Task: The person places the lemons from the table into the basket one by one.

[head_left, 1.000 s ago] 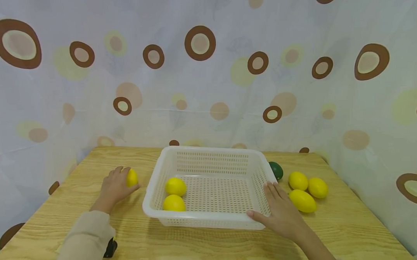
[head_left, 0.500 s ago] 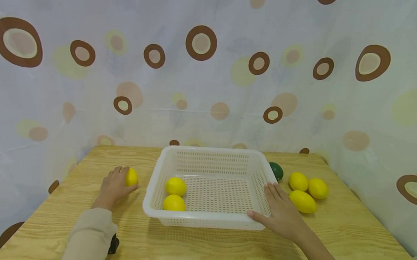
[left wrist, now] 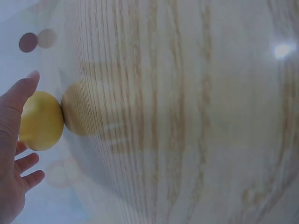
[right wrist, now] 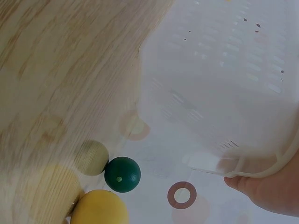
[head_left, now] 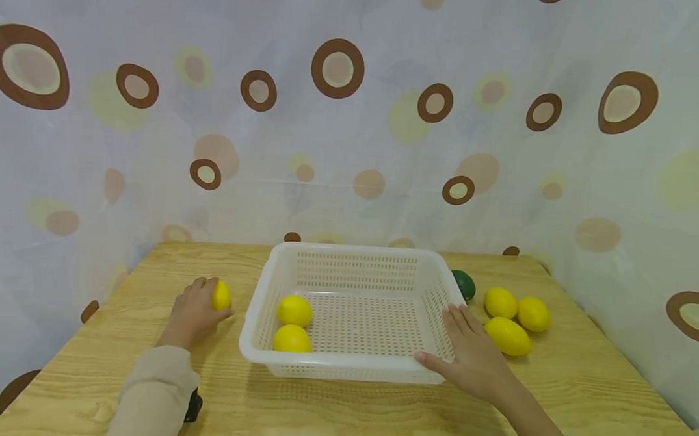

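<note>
On the left of the table, my left hand (head_left: 197, 310) holds a yellow lemon (head_left: 221, 295), fingers over its far side and thumb at the near side. In the left wrist view the lemon (left wrist: 43, 120) rests on the tabletop between thumb and fingers. A white plastic basket (head_left: 356, 359) stands mid-table with two lemons, one (head_left: 294, 311) behind the other (head_left: 291, 339), at its left end. My right hand (head_left: 479, 362) rests on the basket's front right corner, fingers straight along the right rim, thumb at the front rim.
Right of the basket lie three yellow lemons (head_left: 507, 336) and a dark green round fruit (head_left: 464, 285), partly hidden by the rim. A small black object (head_left: 192, 407) shows beside the left sleeve (head_left: 152, 402). A patterned curtain (head_left: 346, 140) hangs behind the wooden table (head_left: 334, 414).
The left forearm has shifted slightly to the right, while the left hand stays at the lemon. The right hand and basket keep their places.
</note>
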Tool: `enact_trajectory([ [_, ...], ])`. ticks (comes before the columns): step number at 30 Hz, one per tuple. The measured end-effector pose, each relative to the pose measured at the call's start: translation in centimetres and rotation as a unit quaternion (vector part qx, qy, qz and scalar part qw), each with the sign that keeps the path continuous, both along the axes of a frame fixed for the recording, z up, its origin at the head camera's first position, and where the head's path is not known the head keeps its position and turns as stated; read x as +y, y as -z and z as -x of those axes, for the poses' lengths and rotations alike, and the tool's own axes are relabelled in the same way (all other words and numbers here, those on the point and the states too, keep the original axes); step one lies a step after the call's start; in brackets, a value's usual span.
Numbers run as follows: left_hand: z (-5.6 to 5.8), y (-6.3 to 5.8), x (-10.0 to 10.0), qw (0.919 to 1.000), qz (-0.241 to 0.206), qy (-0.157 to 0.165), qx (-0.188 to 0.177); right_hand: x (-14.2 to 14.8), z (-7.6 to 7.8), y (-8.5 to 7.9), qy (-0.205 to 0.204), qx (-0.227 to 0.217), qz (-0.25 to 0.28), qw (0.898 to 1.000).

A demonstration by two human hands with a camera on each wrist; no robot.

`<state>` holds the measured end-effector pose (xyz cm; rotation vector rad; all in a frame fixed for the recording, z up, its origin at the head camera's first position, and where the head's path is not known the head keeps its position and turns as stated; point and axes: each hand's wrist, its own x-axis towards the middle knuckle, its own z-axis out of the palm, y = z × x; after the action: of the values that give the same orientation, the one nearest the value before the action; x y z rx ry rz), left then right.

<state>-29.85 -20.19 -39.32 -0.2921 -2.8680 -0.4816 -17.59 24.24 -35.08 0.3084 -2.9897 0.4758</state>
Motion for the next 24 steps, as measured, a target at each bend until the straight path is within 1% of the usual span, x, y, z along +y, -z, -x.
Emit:
enact_trajectory([
  [6,0.2,0.33,-0.14,1.0,-0.006,-0.002,-0.004,-0.05,-0.02,0.01,-0.001,0.0,0.004,1.0],
  [13,0.05,0.22,0.06,0.9999,-0.007,0.0,0.009,-0.07,-0.12,-0.04,-0.002,0.007,0.004,1.0],
  [20,0.08,0.3,0.33,0.9993,-0.038,0.004,-0.001,-0.1,-0.19,-0.15,-0.004,0.009,0.01,1.0],
  [24,0.16,0.46,0.34,0.9992,-0.041,0.003,-0.002,-0.13,-0.2,-0.16,-0.005,0.007,0.01,1.0],
])
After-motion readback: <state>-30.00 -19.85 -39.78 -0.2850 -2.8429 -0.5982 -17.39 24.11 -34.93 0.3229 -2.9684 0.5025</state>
